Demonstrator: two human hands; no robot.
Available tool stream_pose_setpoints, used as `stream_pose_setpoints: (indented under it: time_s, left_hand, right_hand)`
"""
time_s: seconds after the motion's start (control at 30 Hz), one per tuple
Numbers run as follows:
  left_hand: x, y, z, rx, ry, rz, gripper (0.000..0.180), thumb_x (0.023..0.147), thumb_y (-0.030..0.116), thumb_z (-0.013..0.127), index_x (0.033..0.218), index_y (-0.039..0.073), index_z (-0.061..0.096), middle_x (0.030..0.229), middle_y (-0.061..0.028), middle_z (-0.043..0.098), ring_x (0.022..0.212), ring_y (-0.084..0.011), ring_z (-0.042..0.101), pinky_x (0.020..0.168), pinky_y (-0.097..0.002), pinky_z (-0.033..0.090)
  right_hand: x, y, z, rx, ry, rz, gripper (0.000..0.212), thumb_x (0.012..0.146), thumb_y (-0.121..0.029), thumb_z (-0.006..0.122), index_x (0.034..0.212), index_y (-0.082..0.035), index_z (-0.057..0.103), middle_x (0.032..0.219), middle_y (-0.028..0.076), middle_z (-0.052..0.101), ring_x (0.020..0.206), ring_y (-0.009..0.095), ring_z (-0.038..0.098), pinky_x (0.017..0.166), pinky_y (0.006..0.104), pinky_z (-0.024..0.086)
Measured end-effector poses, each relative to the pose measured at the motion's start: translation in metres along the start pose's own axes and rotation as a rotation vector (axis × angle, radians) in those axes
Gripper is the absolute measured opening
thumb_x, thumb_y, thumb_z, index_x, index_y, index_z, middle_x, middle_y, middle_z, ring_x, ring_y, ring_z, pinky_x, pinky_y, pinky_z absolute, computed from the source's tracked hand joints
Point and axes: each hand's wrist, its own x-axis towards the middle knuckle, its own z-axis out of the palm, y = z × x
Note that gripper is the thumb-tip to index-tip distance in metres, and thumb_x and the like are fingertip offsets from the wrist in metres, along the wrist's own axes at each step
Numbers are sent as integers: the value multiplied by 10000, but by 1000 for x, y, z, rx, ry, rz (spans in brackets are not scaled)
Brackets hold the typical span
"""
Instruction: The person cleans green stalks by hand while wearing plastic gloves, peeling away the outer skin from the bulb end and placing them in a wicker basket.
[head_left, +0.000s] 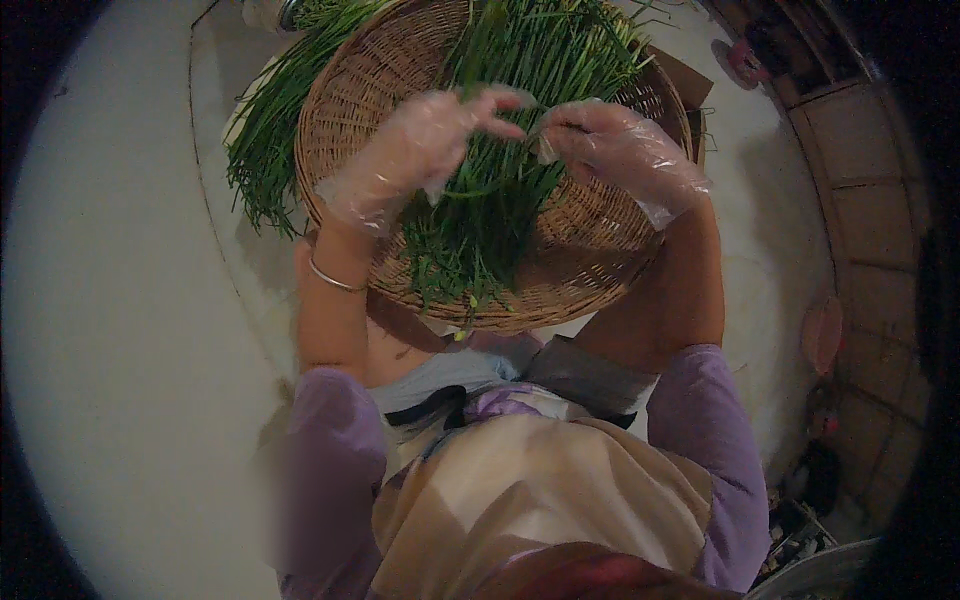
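A round wicker basket (340, 95) rests across my lap with a loose pile of long green chives (490, 230) in it. Above the pile, my left hand (425, 140) wears a clear plastic glove and holds a few chive leaves, a blurred one rising from it. Its thumb and forefinger point toward the other hand. My right hand (620, 150), also gloved, is closed in a pinch close to the left fingertips. A thin dark green strand shows between the two hands. What exactly the right fingertips grip is partly hidden by the glove.
More chives (275, 150) lie in a heap left of the basket, on the pale floor (120, 300). A brown cardboard piece (682, 80) is behind the basket's right rim. Along the right stands a tiled wall (875, 220), with a pink object (822, 335) near it.
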Motion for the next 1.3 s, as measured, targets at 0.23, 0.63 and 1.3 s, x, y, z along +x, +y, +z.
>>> stream_pose_setpoints:
  time_s: [0.23, 0.63, 1.3]
  left_hand:
    - [17, 39, 3, -524, -176, -573, 294, 881, 203, 629, 1145, 73, 627, 748, -23, 614, 661, -155, 533, 614, -297, 438]
    - [13, 35, 2, -718, -147, -518, 308, 918, 351, 630, 985, 73, 743, 739, 29, 586, 655, -33, 450, 560, -217, 361]
    - [-4, 46, -13, -1173, 159, -524, 260, 882, 303, 604, 975, 60, 592, 819, -20, 649, 430, 9, 277, 457, -176, 225]
  right_hand:
    - [-3, -4, -7, -59, 16, -46, 220, 950, -220, 598, 1022, -20, 658, 700, -28, 531, 628, 55, 478, 563, 226, 388]
    - [0, -1, -2, -45, -32, -69, 251, 941, -231, 599, 1010, 1, 668, 762, -3, 585, 615, 69, 481, 542, 244, 390]
    - [-16, 12, -43, 378, -168, -202, 426, 884, -305, 587, 1117, 50, 626, 730, 85, 668, 507, 84, 566, 409, 179, 365]
